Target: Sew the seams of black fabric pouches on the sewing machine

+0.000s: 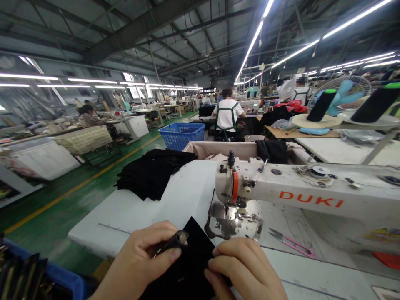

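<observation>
Black fabric (pixel 195 254) with a pointed corner lies between my hands at the front of the white sewing table. My left hand (pixel 146 254) is closed, thumb against fingers, on a folded, rolled part of this fabric. My right hand (pixel 240 266) pinches at the fabric's right edge, its fingertips bent together near a thin thread. Just beyond the hands stands the sewing machine (pixel 300 193), its metal plate (pixel 231 221) close to the fabric's corner. Pink-handled thread snips (pixel 293 243) rest on the table to the right of my right hand.
A stack of black fabric (pixel 153 171) lies on the table's far left part. Beyond are a fabric-lined bin (pixel 218 148) and a blue basket (pixel 181 135). Another blue crate (pixel 59 275) stands at lower left. A person (pixel 227 112) sits ahead; thread cones (pixel 321 105) stand right.
</observation>
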Demonstrator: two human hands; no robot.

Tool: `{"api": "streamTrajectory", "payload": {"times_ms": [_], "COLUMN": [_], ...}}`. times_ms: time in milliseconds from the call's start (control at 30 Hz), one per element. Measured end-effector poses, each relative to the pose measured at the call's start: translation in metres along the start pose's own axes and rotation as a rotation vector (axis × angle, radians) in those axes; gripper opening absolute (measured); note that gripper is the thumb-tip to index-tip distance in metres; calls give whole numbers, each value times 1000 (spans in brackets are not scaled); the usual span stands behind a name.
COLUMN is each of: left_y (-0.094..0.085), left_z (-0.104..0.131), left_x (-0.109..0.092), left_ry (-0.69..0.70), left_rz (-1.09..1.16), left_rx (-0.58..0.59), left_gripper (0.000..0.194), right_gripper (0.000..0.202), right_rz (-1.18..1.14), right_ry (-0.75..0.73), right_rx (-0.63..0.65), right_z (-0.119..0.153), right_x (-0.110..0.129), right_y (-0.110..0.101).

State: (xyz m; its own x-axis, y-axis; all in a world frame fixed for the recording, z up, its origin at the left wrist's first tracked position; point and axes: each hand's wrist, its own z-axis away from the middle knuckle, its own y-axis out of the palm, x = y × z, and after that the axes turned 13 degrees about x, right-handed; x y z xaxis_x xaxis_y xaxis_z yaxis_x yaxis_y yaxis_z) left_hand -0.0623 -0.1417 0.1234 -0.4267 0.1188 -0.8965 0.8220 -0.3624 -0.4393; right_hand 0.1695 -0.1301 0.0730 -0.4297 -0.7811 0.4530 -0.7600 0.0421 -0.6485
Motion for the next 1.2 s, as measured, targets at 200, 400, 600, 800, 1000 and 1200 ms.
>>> {"api": "streamTrajectory", "payload": {"times_ms": [200, 400, 600, 800, 1000, 1200], "left_y": [-2, 0, 6, -23, -36, 5], "left_z": [-1, -5, -8, -15, -56, -132], "left_x": [-1, 1, 4, -25, -17, 62], "left_ry": [-5, -6, -43, -137, -233, -171], "left_rz": [-19, 128, 235, 134, -174, -461], "left_rx": [-17, -46, -45, 175, 466, 388], "left_gripper": [15, 11, 16, 19, 20, 16], "right_gripper": [15, 9, 9, 7, 33, 24], "right_rz": [-218, -363, -445, -815, -615, 200], "right_ry": [117, 289, 385, 288, 20, 25], "right_rx": [190, 252, 227, 429, 404, 514], "right_z": [1, -2, -1, -11, 8, 13], "right_x": [-8, -3, -5, 3, -5, -57], "right_y": [-2, -5, 2, -12, 12, 58]}}
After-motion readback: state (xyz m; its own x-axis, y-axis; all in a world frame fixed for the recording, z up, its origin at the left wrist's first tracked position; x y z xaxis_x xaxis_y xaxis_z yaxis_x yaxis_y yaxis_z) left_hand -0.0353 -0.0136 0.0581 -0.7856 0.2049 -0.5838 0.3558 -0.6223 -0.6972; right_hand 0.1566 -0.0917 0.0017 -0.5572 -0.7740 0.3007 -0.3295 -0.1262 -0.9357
